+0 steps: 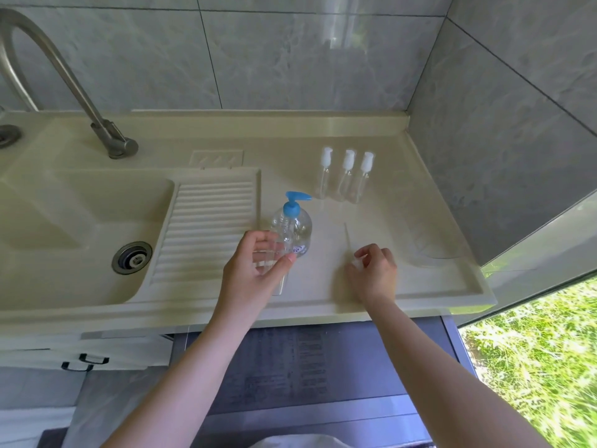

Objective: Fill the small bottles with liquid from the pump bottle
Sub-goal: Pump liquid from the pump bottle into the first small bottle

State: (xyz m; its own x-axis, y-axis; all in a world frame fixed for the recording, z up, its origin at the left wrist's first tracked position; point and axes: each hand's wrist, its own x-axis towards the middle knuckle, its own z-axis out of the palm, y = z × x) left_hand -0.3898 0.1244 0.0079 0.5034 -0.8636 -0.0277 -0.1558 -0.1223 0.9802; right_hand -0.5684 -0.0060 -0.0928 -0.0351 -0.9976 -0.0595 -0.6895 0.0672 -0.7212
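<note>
A clear pump bottle (295, 224) with a blue pump head stands on the cream counter (381, 286), just right of the ribbed washboard. My left hand (255, 270) grips a small clear bottle (280, 279) with no cap, in front of the pump bottle. My right hand (373, 270) pinches a small white spray cap whose thin dip tube (347, 237) points away from me. Three small capped spray bottles (345, 176) stand in a row behind.
A sink basin (80, 234) with a drain and a steel tap (64, 79) lies to the left. A clear measuring cup (433, 234) stands at the right near the counter's edge. Tiled walls close the back and right.
</note>
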